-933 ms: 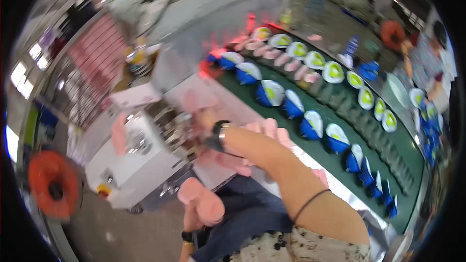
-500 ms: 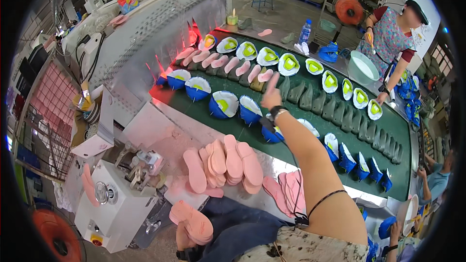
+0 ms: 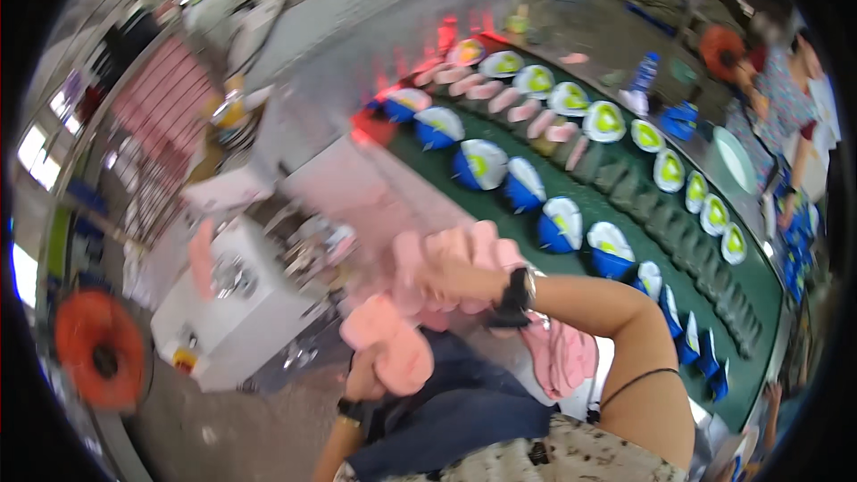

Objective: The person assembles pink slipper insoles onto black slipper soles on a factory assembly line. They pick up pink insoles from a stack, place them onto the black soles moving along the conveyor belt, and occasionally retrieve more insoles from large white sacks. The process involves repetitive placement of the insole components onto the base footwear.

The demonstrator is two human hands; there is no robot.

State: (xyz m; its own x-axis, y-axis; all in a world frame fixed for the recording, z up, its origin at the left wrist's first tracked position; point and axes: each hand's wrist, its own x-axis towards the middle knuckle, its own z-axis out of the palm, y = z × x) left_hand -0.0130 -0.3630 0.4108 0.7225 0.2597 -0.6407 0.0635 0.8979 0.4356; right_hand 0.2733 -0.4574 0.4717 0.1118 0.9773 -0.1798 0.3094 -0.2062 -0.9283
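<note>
A stack of pink insoles [image 3: 397, 353] rests in my left hand [image 3: 364, 375], whose fingers are wrapped around its lower end. My right hand [image 3: 451, 275] is over a pile of pink insoles [image 3: 491, 245] at the table's edge. Motion smears its fingers, and I cannot see whether they grip one. On the green conveyor belt [image 3: 638, 245], a middle row of dark green shoe lasts [image 3: 665, 210] carries pink insoles at its far-left end. The nearest placed insole [image 3: 577, 153] lies at a slant. Blue-and-white shoe uppers [image 3: 562, 225] line the belt's near side.
More uppers with yellow-green inside [image 3: 603, 121] form the far row. At the belt's left end stands a grey tunnel machine [image 3: 402, 45] glowing red. Left of me are a white machine [image 3: 241, 290] and an orange fan [image 3: 100, 348]. A person [image 3: 786, 98] stands across the belt.
My right hand has come back from the lasts to the insole pile. One more insole lies on the row. The view has turned, and my left hand still holds its stack.
</note>
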